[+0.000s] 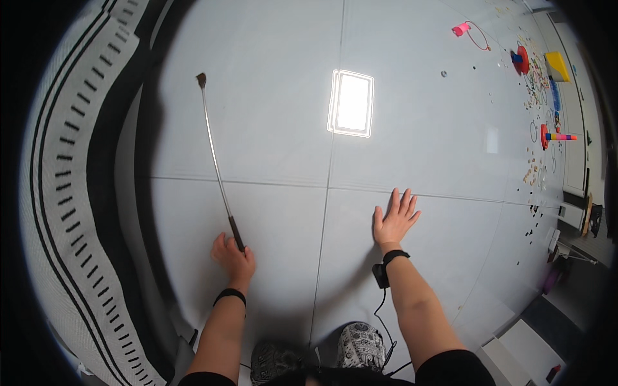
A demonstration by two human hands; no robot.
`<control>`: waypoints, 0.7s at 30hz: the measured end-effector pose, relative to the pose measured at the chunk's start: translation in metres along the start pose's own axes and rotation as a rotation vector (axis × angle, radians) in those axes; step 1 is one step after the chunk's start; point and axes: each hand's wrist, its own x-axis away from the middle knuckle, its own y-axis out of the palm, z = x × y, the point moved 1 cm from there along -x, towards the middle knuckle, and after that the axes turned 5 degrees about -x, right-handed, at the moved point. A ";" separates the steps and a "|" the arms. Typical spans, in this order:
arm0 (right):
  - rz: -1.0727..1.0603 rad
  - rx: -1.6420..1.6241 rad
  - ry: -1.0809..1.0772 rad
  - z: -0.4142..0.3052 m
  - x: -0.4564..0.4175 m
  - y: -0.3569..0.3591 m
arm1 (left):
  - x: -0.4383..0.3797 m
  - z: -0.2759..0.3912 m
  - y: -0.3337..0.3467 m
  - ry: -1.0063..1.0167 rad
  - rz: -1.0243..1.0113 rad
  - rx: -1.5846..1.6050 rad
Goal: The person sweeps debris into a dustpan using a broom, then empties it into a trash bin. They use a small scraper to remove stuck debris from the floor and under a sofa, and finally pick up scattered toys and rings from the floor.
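Note:
My left hand (233,260) is closed around the lower end of the dark handle of a long telescopic back scratcher (215,149). Its thin silver rod reaches away over the grey tiled floor (270,135), ending in a small flared brown head near the sofa's shadow. To the right, my right hand (396,217) rests palm down on the floor with spread fingers, holding nothing. Its fingertips lie by a tile joint. A black band circles each wrist, and a small black box with a cable hangs at the right one.
On the left runs a sofa (104,193) with a white, black-striped cover. Far right lie scattered small beads (533,166), a ring-stacking toy (555,137), a red toy base (521,60), a yellow bin (557,66) and a pink cup (461,30). A cable (385,313) trails beside my right knee.

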 end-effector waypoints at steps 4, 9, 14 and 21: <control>-0.032 -0.025 0.015 -0.001 -0.002 -0.005 | 0.000 0.000 -0.001 0.103 0.149 -0.011; -0.066 -0.022 0.012 0.003 0.000 -0.003 | -0.003 0.009 -0.014 0.041 0.000 -0.079; -0.062 -0.045 0.002 0.004 0.000 0.000 | -0.007 0.012 -0.018 0.068 0.059 -0.042; -0.071 -0.065 -0.017 0.002 -0.003 0.001 | -0.003 0.008 -0.008 0.052 0.111 -0.094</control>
